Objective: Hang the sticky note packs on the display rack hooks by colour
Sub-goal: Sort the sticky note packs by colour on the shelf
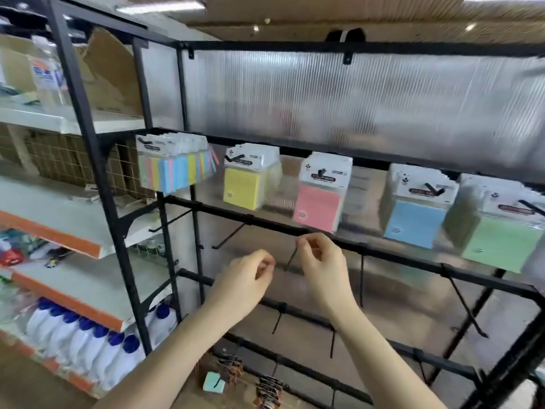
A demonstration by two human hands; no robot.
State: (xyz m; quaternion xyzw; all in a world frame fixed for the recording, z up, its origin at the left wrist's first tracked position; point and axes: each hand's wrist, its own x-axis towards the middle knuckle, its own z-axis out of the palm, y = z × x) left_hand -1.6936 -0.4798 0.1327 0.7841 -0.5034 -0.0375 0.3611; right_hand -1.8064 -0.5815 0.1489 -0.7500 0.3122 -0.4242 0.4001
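Observation:
Sticky note packs hang in a row on the top hooks of the black display rack (pixel 383 252): multicolour packs (pixel 174 169) at the left, then yellow (pixel 244 184), pink (pixel 320 202), blue (pixel 414 214) and green (pixel 501 240). Both hands are raised in front of the second bar. My right hand (pixel 320 261) pinches a thin black hook (pixel 290 259) that slants down from that bar. My left hand (pixel 247 278) hovers just left of it with fingers curled, and I see no pack in it.
Bare black hooks stick out from the lower bars. Small dark packs and a teal pad (pixel 213 382) hang near the bottom. To the left stand shelves with blue-capped white bottles (pixel 88 340). A ribbed translucent panel backs the rack.

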